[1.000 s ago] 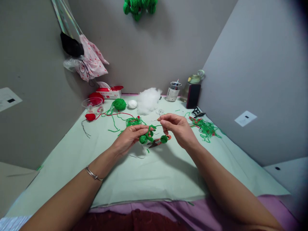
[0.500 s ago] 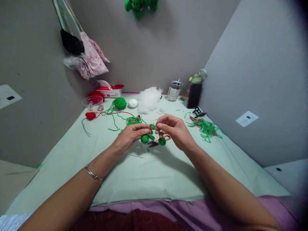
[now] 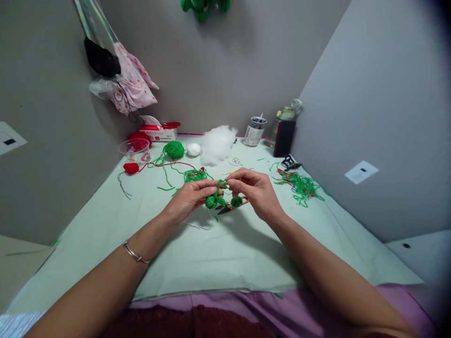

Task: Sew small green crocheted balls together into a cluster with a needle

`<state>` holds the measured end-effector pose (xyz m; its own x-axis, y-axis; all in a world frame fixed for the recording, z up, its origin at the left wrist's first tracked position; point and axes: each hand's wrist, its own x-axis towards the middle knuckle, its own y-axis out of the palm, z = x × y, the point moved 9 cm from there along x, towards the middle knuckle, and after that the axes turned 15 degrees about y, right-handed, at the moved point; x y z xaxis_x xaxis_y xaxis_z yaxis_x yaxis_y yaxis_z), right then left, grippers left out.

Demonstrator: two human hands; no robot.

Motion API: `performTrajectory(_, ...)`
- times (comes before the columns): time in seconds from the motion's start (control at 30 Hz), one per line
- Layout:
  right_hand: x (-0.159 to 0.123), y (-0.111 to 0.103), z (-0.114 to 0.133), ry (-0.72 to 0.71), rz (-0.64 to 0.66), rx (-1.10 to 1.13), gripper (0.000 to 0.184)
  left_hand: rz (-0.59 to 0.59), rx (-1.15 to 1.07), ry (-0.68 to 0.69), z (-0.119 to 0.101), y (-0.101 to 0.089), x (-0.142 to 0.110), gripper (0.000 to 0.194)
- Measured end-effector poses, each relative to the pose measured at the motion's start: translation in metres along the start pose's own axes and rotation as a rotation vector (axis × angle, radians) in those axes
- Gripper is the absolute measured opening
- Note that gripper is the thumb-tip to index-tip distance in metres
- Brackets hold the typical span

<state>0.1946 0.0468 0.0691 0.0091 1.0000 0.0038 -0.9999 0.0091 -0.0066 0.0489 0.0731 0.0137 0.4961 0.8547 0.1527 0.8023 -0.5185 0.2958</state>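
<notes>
Grasping a green crocheted piece (image 3: 210, 202) with the left hand (image 3: 191, 198), pinching at its far end with the right hand (image 3: 256, 191), above orange-handled snips (image 3: 224, 211) on the counter (image 3: 211, 263).

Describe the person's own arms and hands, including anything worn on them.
Both arms look slender, with no sleeves in view. A slim, rounded, silvery metal bangle with small raised details circles the left wrist; no bracelet or watch shows on the right wrist. The left hand and right hand are ungloved. Any rings are too small to tell.
</notes>
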Motion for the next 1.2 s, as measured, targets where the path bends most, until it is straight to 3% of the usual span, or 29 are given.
performTrajectory(0.73,-0.005,0.002,0.009,-0.078,-0.025,-0.096,0.018,0.022,-0.006,-0.001,-0.004,0.005,-0.001,0.032)
performTrajectory(0.9,-0.009,0.006,0.016,-0.145,-0.013,-0.11,0.011,0.028,-0.003,0.0,-0.002,0.005,-0.001,0.03)
performTrajectory(1.2,-0.013,0.013,0.011,-0.171,0.005,-0.176,0.014,0.001,-0.028,0.001,-0.002,0.005,-0.002,0.027)
